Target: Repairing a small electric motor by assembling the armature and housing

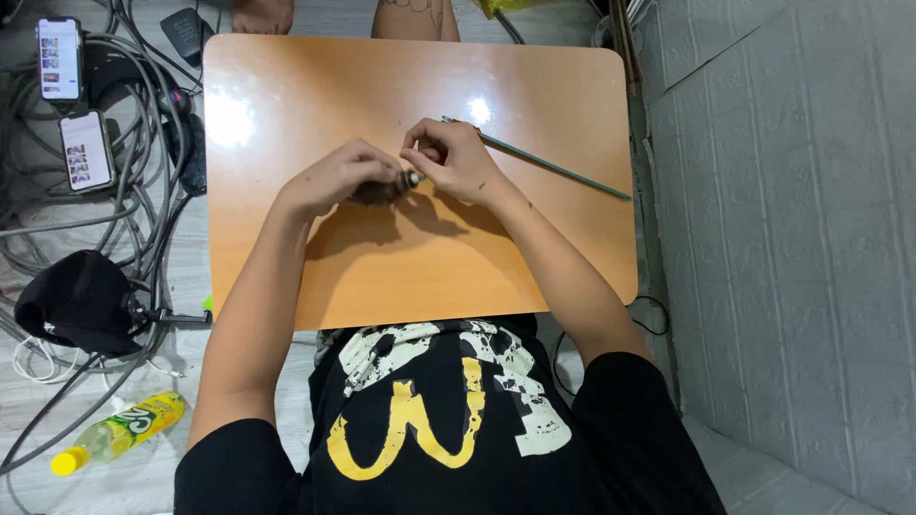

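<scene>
Both hands meet at the middle of the glossy orange table (286, 95) — the left hand (334, 178) curls shut around a small dark object (384, 192), the right hand (456, 160) pinches its pale metal tip (412, 178) and a thin green rod (553, 169).

Bright, even overhead light. Two white glare patches on the glossy orange table (420, 267) — one near its far left corner, a smaller one toward the far edge right of centre. The left hand (329, 181) and right hand (458, 157) cast a soft, dark shadow toward the near edge. Focus is sharp at centre; straight lines bow slightly at the frame edges — wide-angle distortion
</scene>
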